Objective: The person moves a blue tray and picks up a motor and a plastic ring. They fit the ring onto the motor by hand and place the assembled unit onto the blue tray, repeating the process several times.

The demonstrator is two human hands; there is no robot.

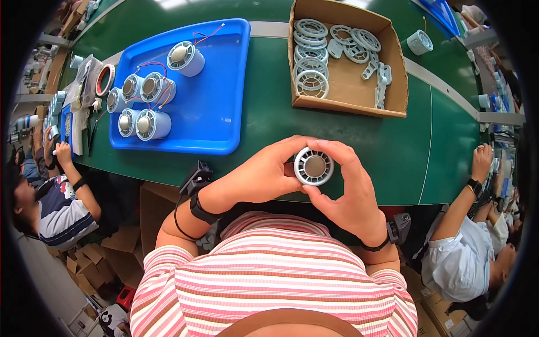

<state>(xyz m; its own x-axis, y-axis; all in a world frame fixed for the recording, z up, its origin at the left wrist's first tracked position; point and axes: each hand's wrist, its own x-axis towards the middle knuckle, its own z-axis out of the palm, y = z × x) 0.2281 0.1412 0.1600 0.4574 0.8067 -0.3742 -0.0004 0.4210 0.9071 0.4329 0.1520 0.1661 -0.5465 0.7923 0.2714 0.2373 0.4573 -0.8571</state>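
Between my two hands, just over the near edge of the green table, is a round pale-blue motor housing (314,167) with a slotted ring and a grey metal disc at its centre. My left hand (268,171) grips it from the left with thumb and fingers. From the right, my right hand (349,188) curves round it, fingertips at the top and thumb at the bottom. Several similar housings with thin coloured wires, such as the one standing apart (187,59), are in a blue tray (208,126) to the left. The far side of the held housing is hidden.
Ahead to the right, a cardboard box (348,105) holds pale-blue slotted rings (312,84) and small link-shaped parts (383,84). Another wired housing (419,42) stands beyond it. A tape roll (105,79) lies left of the tray. Other people work at both sides.
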